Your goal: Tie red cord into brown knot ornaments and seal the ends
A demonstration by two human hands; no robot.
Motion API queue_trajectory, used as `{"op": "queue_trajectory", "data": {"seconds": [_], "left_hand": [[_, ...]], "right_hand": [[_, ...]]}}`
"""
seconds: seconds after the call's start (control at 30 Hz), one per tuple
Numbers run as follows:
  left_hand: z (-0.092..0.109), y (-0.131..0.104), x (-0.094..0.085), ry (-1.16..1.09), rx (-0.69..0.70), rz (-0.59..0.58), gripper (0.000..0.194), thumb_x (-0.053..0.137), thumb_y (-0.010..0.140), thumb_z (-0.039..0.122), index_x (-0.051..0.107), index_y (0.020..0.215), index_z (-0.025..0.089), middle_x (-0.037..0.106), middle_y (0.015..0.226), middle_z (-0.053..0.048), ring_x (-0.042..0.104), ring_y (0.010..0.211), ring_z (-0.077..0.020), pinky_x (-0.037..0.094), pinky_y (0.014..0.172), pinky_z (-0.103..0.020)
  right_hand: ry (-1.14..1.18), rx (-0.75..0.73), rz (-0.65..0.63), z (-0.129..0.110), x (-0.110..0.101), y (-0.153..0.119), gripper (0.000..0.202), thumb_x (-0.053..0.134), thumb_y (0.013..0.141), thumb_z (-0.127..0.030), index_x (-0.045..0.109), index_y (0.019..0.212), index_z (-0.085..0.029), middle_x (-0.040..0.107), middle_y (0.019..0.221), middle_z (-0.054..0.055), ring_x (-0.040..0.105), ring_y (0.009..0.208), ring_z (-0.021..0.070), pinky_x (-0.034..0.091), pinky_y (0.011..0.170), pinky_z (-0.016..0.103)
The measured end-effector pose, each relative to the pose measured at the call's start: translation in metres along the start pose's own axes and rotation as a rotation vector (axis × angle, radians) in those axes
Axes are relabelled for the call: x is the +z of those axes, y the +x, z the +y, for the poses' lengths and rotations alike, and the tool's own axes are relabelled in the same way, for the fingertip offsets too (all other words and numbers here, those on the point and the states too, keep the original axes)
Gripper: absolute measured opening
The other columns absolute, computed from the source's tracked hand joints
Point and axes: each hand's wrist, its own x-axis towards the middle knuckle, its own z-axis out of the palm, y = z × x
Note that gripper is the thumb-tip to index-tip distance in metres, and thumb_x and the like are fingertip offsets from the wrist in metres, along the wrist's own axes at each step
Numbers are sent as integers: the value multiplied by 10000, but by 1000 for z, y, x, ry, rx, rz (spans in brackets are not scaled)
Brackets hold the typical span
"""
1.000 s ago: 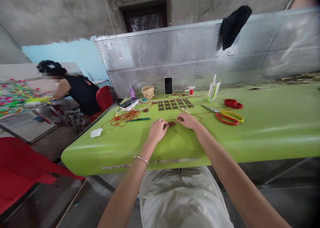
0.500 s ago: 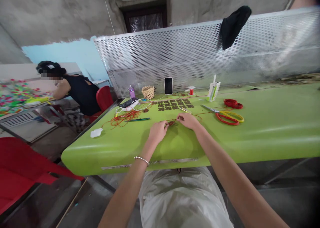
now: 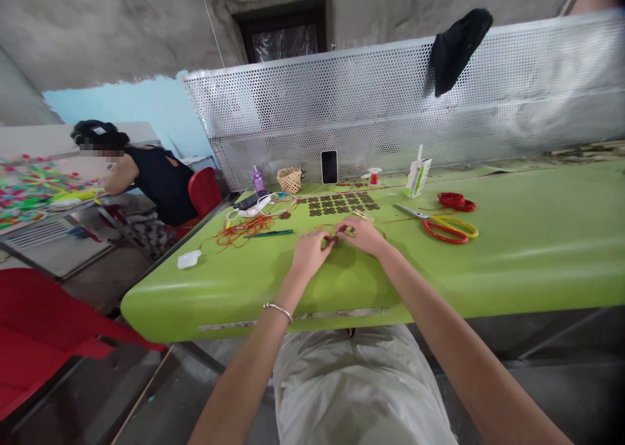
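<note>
My left hand (image 3: 311, 251) is closed in a pinch just above the green table (image 3: 517, 263). A small brown piece at its fingertips is almost wholly hidden now. My right hand (image 3: 362, 235) pinches a thin orange-red cord (image 3: 322, 226) right beside it, the fingertips of both hands nearly touching. Beyond the hands lie several dark brown flower-shaped pieces (image 3: 336, 204) in rows. A small yellow-and-white tool (image 3: 362, 215) is just past the right hand. To the left are a teal pen-like tool (image 3: 269, 233) and a tangle of orange-red cord (image 3: 247, 229).
Scissors (image 3: 446, 228) with red and yellow handles lie at right, near a red cord bundle (image 3: 456, 202). A phone (image 3: 329, 167), woven basket (image 3: 289, 180), red thread spool (image 3: 374, 176) and drink carton (image 3: 418, 177) stand along the back. A white case (image 3: 189, 259) sits at left; a co-worker (image 3: 156, 178) sits beyond.
My right hand has moved left and slightly up toward my left hand. The brown piece, visible between the hands before, is now mostly covered by fingers.
</note>
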Motion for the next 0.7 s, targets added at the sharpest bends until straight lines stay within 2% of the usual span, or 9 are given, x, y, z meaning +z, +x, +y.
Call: {"op": "queue_trajectory", "data": {"seconds": [0.2,0.47,0.7], "left_hand": [[-4,8,5,-201,-80,-64,127,595,795,279,665,825,177,686,734,-27,605,630,-167,441,586,-247],[-9,9,7,-421,-143,-103,121,575,803,218,683,813,166,718,767,-40,656,698,-190,488,666,-278],[-11,10,9,-551,-175,-95,93,579,804,189,657,807,138,719,781,-69,674,726,-191,513,720,-300]], "right_hand": [[53,-47,-13,-6,4,1,125,565,787,-152,649,861,-210,654,938,34,599,877,176,465,794,310],[146,-2,-73,-1,11,1,198,513,811,-114,591,965,-211,655,1031,35,604,971,156,470,854,306],[196,53,-115,1,12,-2,271,545,798,-103,529,1051,-200,680,910,34,645,875,151,475,834,312]]}}
